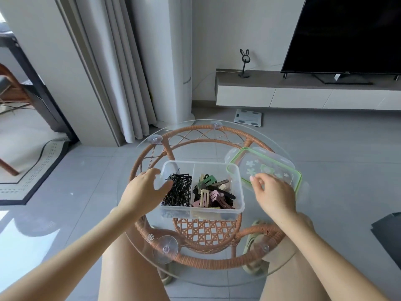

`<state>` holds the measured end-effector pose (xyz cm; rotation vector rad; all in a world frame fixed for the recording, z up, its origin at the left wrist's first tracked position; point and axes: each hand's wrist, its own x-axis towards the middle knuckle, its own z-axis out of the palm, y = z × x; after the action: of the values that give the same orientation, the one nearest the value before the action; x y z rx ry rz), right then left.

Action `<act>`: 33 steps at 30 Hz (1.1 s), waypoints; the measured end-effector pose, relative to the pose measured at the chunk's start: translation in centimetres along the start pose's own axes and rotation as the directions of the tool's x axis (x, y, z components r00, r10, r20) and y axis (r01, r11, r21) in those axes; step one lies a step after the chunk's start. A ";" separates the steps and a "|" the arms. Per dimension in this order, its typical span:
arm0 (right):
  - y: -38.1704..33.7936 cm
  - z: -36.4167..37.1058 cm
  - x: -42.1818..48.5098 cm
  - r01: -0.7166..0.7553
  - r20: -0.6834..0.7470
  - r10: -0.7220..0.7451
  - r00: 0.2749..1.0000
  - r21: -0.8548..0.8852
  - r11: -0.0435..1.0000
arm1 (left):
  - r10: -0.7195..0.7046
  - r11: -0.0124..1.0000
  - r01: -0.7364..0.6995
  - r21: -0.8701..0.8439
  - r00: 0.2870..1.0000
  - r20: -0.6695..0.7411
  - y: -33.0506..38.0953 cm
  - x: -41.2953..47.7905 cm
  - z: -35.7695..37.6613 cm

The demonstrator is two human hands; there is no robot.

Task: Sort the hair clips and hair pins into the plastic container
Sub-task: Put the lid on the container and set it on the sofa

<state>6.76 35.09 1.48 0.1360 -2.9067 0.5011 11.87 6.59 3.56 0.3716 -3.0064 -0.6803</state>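
A clear plastic container (217, 210) with two compartments stands on the round glass table. Black hair pins (179, 192) fill its left compartment. Coloured hair clips (213, 193) lie in the right one. My left hand (144, 190) hovers at the container's left wall, fingers spread, thumb near the pins, holding nothing. My right hand (273, 193) is to the right of the container, fingers loosely curled over the near edge of the green-rimmed lid (269, 168). Whether it touches the lid I cannot tell.
The glass tabletop (303, 224) rests on a rattan frame (195, 260) with suction cups. My bare legs are under the near edge. A low TV bench (303, 94) with a television stands at the back right, curtains at the back left.
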 end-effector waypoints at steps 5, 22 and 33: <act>4.1 1.3 0.5 0.020 0.315 0.061 0.947 -0.247 0.969 | 0.095 0.994 -0.082 -0.071 0.974 0.207 1.0 -1.1 1.1; 3.0 2.6 3.9 0.080 -0.063 -0.101 0.993 -0.267 0.960 | 0.082 0.994 -0.068 -0.089 0.983 0.166 2.3 -0.9 2.4; -1.8 -3.9 4.1 0.237 -0.522 -0.096 0.848 0.211 0.948 | 0.169 0.962 -0.106 -0.251 0.955 0.243 1.1 0.2 -0.2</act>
<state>3.66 34.51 6.45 0.2528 -2.2775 0.7670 11.47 7.49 4.19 0.0611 -3.0992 -1.1407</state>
